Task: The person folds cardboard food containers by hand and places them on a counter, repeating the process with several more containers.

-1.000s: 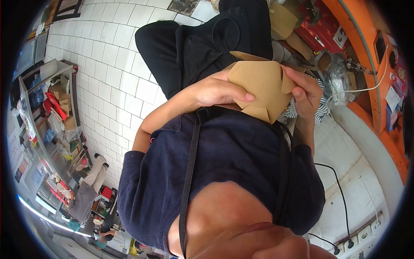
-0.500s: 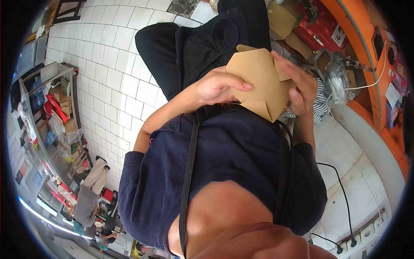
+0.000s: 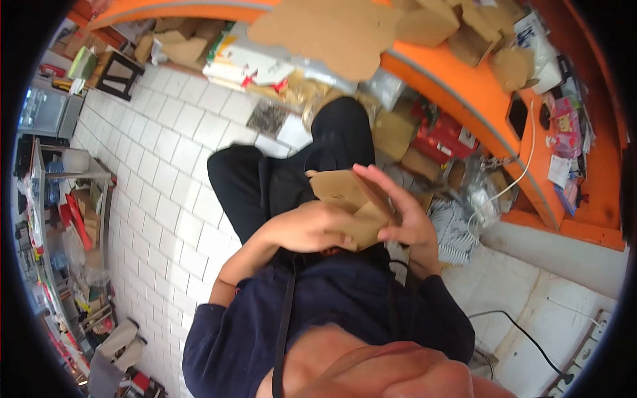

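Observation:
A brown kraft cardboard box, partly folded, is held between my hands above my lap, its flaps standing up and its inside facing me. My left hand is closed on the near left side, fingers curled over the cardboard. My right hand grips the right side, with long fingers laid along the outside of a raised panel and the thumb at its near corner. The underside of the box is hidden.
Ahead, an orange curved table bears a stack of flat cardboard blanks and loose folded pieces. Under it are a red box and plastic bags. A metal shelf stands left on white floor tiles. A striped cloth lies right.
The view has tipped up, bringing the table into sight. The box's right panel now stands more upright. My left thumb has left the outer face, and those fingers now curl over the near side.

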The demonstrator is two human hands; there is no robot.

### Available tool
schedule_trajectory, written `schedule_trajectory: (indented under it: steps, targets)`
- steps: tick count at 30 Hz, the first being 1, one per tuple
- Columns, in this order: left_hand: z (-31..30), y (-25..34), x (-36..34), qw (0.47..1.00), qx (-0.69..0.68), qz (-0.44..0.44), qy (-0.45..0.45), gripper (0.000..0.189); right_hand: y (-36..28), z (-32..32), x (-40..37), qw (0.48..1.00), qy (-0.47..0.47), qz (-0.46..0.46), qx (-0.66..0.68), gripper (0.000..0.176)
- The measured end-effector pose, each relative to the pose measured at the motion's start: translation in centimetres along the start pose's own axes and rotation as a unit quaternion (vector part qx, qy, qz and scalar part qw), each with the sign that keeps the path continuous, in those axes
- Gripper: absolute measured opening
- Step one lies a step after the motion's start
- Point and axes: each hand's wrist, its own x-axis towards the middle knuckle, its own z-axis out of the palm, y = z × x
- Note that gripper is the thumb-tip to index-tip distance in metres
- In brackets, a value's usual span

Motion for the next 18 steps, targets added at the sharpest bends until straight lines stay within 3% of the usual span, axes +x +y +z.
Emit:
schedule_trajectory:
  steps: [2,4,5,6,8,10,12,13,14,15,17,18]
  targets:
    - [-1.0,2.5,0.8,0.980,0.182,0.083,-0.012,0.019,-0.4,-1.3,1.3,0.994,-0.030,-0.050,-0.091,0.082]
    - [-1.1,4.1,0.8,0.951,0.302,0.018,-0.055,0.014,-1.5,-1.8,1.8,0.956,-0.096,-0.097,-0.259,0.069]
    - [-1.4,4.6,0.8,0.943,0.328,0.002,-0.062,0.014,-2.3,-1.6,1.9,0.944,-0.106,-0.105,-0.294,0.051]
    - [-1.7,4.9,0.8,0.933,0.352,-0.015,-0.070,0.014,-1.9,-2.1,1.7,0.940,-0.103,-0.117,-0.303,0.051]
    - [-1.9,4.8,1.1,0.926,0.375,0.011,-0.035,0.013,-0.3,-3.6,1.0,0.870,-0.217,-0.155,-0.415,0.041]
    - [-2.5,5.0,1.9,0.920,0.390,0.038,-0.005,0.012,-3.9,-3.0,1.1,0.872,-0.184,-0.109,-0.440,0.032]
    - [-2.9,5.3,3.3,0.908,0.387,0.145,0.065,0.009,-6.1,-3.9,1.0,0.862,-0.084,-0.140,-0.480,0.032]
    - [-3.4,6.2,3.8,0.907,0.386,0.145,0.080,0.009,-6.8,-5.0,1.1,0.889,0.008,-0.208,-0.407,0.035]
    - [-4.2,7.6,3.7,0.894,0.414,0.135,0.104,0.011,-6.8,-6.8,0.9,0.883,0.089,-0.273,-0.372,0.038]
    - [-5.0,8.2,3.7,0.896,0.382,0.162,0.157,0.013,-6.6,-8.2,0.6,0.866,0.230,-0.275,-0.350,0.032]
    - [-6.2,9.4,2.6,0.873,0.362,0.172,0.276,0.016,-7.2,-11.3,2.5,0.810,0.403,-0.239,-0.352,0.026]
    - [-6.8,10.1,2.0,0.846,0.377,0.156,0.342,0.018,-7.9,-12.3,4.1,0.805,0.419,-0.234,-0.348,0.024]
